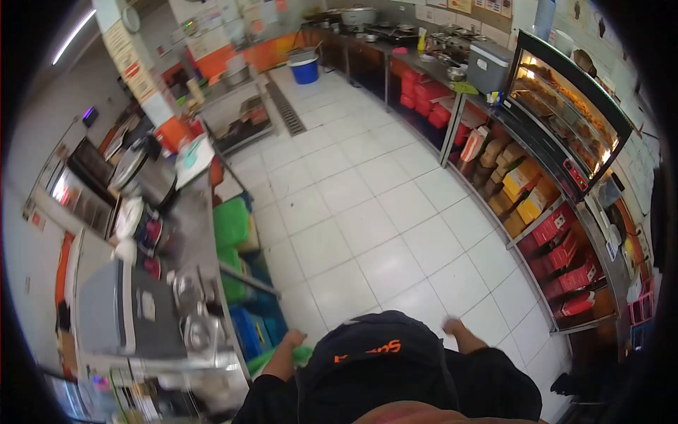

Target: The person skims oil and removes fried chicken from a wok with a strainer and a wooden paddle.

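Your left hand (296, 338) is hanging near a green bin (301, 355), your right hand (453, 324) is hanging above white floor (395, 265), I cannot tell if they're open or closed

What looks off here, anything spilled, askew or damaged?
No obvious spill or damage. Mildly odd: blue bucket on the floor near the drain grate, possible trip hazard. Left counter is partly blurred, can't fully judge.
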`<control>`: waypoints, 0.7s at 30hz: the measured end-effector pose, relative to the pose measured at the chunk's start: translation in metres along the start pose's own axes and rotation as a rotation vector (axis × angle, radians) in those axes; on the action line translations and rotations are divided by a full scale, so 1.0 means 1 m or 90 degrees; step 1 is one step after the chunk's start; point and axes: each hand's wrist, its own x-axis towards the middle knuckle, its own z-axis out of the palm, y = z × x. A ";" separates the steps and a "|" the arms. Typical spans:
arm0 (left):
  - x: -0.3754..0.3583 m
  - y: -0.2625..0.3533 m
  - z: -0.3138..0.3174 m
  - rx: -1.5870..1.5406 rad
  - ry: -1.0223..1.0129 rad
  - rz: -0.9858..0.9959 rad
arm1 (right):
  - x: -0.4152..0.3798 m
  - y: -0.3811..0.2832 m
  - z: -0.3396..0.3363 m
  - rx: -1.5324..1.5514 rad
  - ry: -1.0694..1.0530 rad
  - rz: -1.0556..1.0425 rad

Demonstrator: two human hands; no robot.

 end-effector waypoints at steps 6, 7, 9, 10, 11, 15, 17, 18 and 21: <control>0.125 -0.041 -0.343 -0.348 0.419 -0.105 | 0.094 0.044 0.011 0.149 0.436 -0.074; 0.143 -0.056 -0.372 -0.334 0.455 -0.079 | 0.134 0.037 -0.030 0.132 0.431 -0.081; 0.171 -0.084 -0.415 -0.349 0.498 -0.082 | 0.211 0.034 -0.141 0.060 0.398 -0.128; 0.179 -0.099 -0.427 -0.368 0.501 -0.095 | 0.235 0.027 -0.200 0.019 0.376 -0.153; 0.195 -0.121 -0.413 -0.398 0.494 -0.129 | 0.248 0.019 -0.248 -0.016 0.349 -0.165; 0.265 -0.208 -0.366 -0.410 0.284 -0.315 | 0.323 -0.052 -0.470 -0.134 0.285 -0.175; 0.287 -0.240 -0.317 -0.346 0.079 -0.395 | 0.378 -0.151 -0.672 -0.051 0.362 -0.233; 0.201 -0.221 -0.388 -0.438 0.027 -0.116 | 0.426 -0.182 -0.737 0.099 0.557 -0.278; 0.260 -0.247 -0.414 -0.434 0.386 -0.132 | 0.392 -0.300 -0.970 0.367 0.576 -0.449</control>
